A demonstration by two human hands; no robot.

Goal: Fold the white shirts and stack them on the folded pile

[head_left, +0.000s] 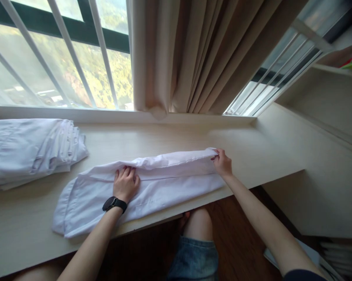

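Observation:
A white garment (pixel 161 191), folded into a long strip, lies across the light wooden ledge in front of me; its exact kind does not show. My left hand (pixel 126 183), with a black watch on the wrist, rests on its left half. The fingers are bent at the raised upper fold and grip the cloth there. At the far right end, my right hand (pixel 222 162) pinches the corner of that fold between thumb and fingers. Between the two hands the upper layer stands slightly lifted, with a long crease below it.
A stack of folded white garments (pixel 32 150) sits on the ledge (pixel 176 134) at left. Behind it are a barred window (pixel 76 58) and a beige curtain (pixel 193 58). A pale cabinet (pixel 307 156) bounds the right side. My knee (pixel 197 224) is below the front edge.

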